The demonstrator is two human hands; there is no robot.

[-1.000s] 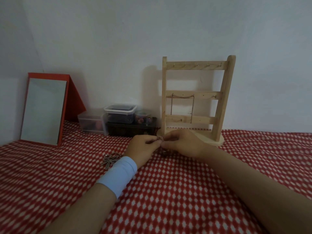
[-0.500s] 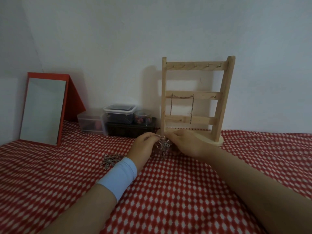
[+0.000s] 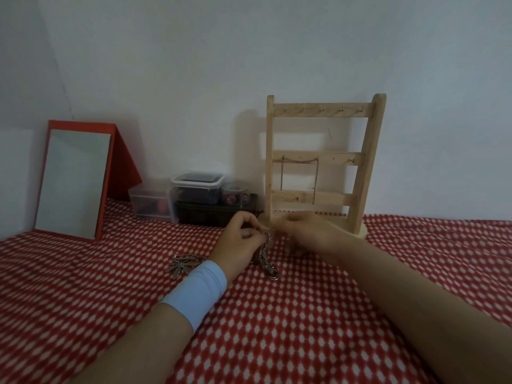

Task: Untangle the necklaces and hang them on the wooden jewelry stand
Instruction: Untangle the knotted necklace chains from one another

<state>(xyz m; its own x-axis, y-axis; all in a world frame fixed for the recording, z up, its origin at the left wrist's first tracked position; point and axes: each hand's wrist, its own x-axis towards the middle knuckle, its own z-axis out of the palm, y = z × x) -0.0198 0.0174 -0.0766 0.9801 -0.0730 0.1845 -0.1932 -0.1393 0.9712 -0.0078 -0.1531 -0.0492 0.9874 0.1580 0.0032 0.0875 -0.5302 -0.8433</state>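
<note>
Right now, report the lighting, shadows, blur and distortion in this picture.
Head view: dim, flat light with no glare, even on the mirror; the wooden jewelry stand throws a soft shadow leftward on the wall; the right hand is smeared by motion blur at its fingertips, while the left hand and tangled chain are sharper; wide-angle distortion slants the wall corner at left.

Two hands [image 3: 241, 242] [image 3: 307, 234], one stand [image 3: 340, 159], one mirror [image 3: 73, 181], four containers [image 3: 151, 202] [image 3: 198, 184] [image 3: 235, 191] [image 3: 216, 214], one hung necklace [image 3: 300, 161].

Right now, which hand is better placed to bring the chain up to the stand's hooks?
Probably the right hand: it sits just before the wooden stand, under its free hooks. The left hand pinches the chain farther left and could steady it.
</note>
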